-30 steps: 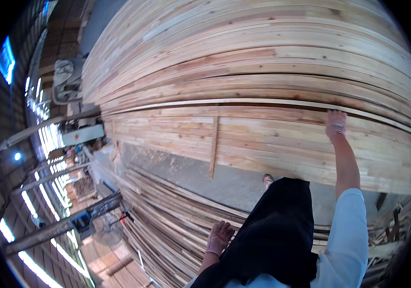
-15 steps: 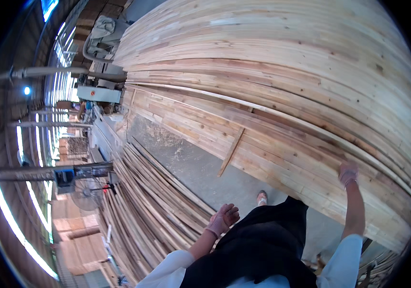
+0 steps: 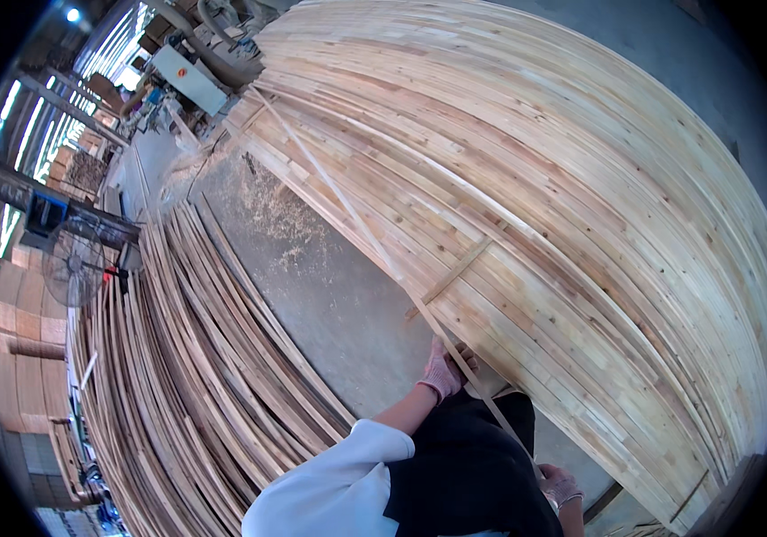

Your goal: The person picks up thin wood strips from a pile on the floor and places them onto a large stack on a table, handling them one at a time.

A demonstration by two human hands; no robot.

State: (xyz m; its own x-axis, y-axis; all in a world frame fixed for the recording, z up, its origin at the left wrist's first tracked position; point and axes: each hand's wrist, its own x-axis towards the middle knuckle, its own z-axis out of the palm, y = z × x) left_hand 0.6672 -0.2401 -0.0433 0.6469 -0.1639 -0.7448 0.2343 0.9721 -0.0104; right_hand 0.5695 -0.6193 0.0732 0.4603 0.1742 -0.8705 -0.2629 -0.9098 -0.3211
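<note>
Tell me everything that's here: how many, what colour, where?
thin strip: one, pale, slanting across centre
boards: many, pale wood, centre and right
crosspieces: at least two, brown, among boards
floor: one, grey, centre
sawdust: scattered, tan, on floor
loose strips: many, brown, floor, left
fan: one, grey, left
cabinet: one, whitish, upper left
stacks: several, brown, far left
apron: one, black, bottom centre
sleeve: one, white, bottom
left hand: one, pinkish glove, around strip
right hand: one, pinkish glove, strip's lower end
</note>
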